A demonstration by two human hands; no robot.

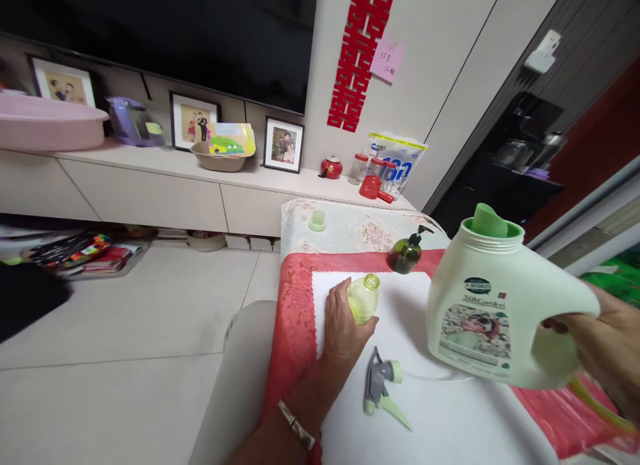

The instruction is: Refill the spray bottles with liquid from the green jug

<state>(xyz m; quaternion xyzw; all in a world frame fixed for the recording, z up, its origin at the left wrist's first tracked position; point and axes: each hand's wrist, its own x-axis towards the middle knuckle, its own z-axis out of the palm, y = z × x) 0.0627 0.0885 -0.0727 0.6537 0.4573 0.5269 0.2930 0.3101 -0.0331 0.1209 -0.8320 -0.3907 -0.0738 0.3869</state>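
Note:
My left hand [343,322] is wrapped round a translucent yellow-green spray bottle [367,298], its neck uncapped and tilted slightly to the right. In my right hand [607,338], at the right edge, is the handle of a large pale green detergent jug [470,298]. The jug hangs above the white sheet with its spout uncovered, to the right of the bottle. A grey and green spray trigger head [380,382] lies on the sheet below the bottle, its thin tube running right beneath the jug.
A dark green pump bottle [406,253] stands at the sheet's back edge. Farther back sits a light green cap [317,220] on the flowered tablecloth [345,225]. Beyond, a low cabinet [165,198] carries picture frames, a pink basin [50,122] and red-lidded jars.

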